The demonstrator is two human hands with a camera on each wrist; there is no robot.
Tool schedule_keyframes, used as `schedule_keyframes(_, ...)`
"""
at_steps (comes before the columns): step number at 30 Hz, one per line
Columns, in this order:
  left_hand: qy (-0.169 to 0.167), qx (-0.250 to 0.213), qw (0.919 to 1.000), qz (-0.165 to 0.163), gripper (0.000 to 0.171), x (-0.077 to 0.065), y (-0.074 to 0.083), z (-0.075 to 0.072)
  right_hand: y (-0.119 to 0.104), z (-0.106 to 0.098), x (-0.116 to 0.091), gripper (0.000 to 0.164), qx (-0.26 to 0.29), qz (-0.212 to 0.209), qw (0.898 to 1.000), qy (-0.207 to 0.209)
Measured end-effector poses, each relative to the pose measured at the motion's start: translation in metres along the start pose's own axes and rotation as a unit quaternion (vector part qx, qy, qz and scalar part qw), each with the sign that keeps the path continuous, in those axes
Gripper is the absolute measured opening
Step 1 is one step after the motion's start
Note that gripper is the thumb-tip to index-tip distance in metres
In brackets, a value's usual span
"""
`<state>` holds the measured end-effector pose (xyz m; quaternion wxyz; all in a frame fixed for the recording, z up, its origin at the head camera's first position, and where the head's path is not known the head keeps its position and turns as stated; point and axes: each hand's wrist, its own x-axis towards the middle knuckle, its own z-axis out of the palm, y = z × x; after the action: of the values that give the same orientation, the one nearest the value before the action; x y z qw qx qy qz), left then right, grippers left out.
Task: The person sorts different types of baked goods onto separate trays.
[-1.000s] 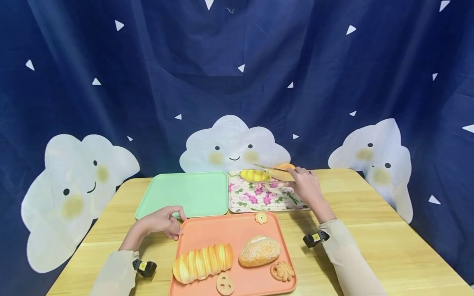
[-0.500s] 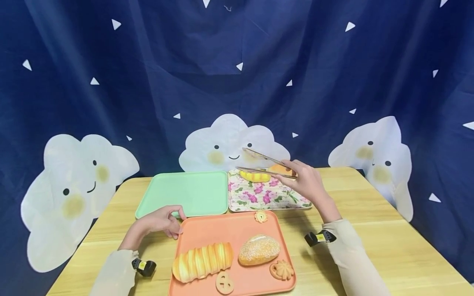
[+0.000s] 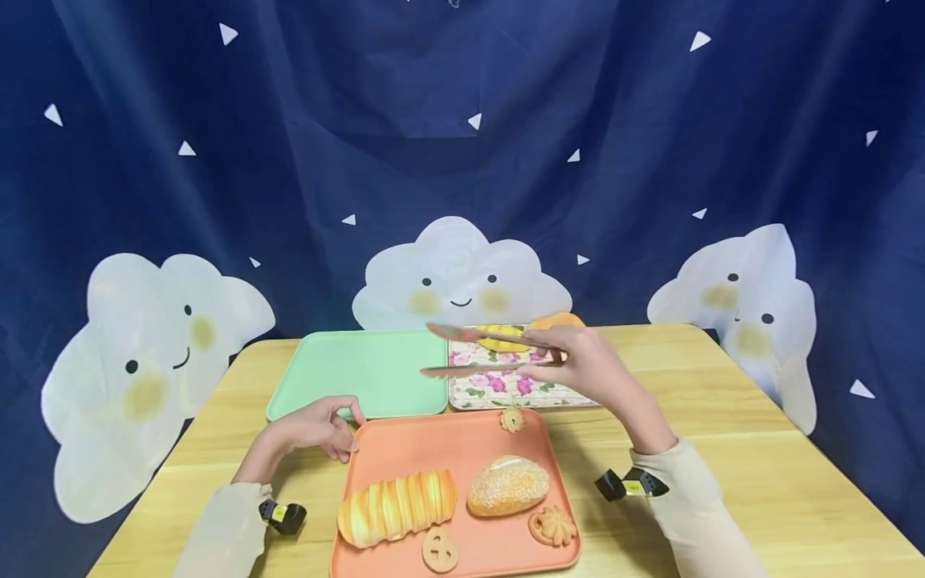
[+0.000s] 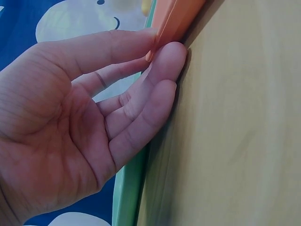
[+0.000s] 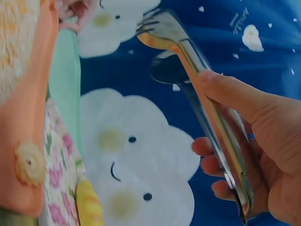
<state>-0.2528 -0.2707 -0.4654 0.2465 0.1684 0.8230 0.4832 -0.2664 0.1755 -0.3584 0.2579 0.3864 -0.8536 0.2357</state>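
Note:
My left hand (image 3: 311,428) pinches the far left corner of the orange tray (image 3: 405,449), thumb on top and fingertips beneath in the left wrist view. In my right hand (image 3: 588,365) are metal tongs (image 5: 192,70), gripped between thumb and fingers. One tip is fork-shaped, the other rounded like a spoon. The tongs' arms are spread with nothing between them, pointing left across the floral tray (image 3: 506,395) to overlap the edge of the green tray (image 3: 361,373). Behind them on the floral tray lie a yellow bread (image 3: 502,346) and an orange bun (image 3: 558,320).
On the orange tray sit a long ridged loaf (image 3: 397,507), a sesame-topped bread (image 3: 508,486), a pretzel-shaped cookie (image 3: 439,551), flower-shaped cookies (image 3: 554,527) and a small round cookie (image 3: 512,420) at its far rim. A wooden table (image 3: 723,425) carries all three trays; a blue curtain hangs behind.
My right hand has lifted the tongs off the breads on the floral tray, then lowered them again, farther left and nearer. Their arms have spread wider. My left hand stays at the tray corner.

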Motion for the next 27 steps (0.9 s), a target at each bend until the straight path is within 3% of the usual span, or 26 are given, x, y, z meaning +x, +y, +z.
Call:
schedule_keyframes(5,-0.001,-0.002,1.0,0.0,0.026,0.002,0.003,-0.001,-0.019,0.006,0.001,0.042,0.053,-0.005,0.993,-0.106)
schedule_keyframes(11,0.002,-0.002,1.0,-0.007,0.027,0.001,0.004,-0.001,-0.041,0.017,0.001,0.04,0.131,0.003,0.961,-0.245)
schedule_keyframes(20,0.002,0.002,1.0,0.001,0.025,-0.001,0.002,-0.002,-0.053,0.027,-0.001,0.035,0.118,0.008,0.943,-0.312)
schedule_keyframes(27,-0.001,-0.003,1.0,-0.002,0.026,0.001,0.002,-0.001,-0.055,0.035,-0.005,0.035,0.093,0.016,0.939,-0.33)
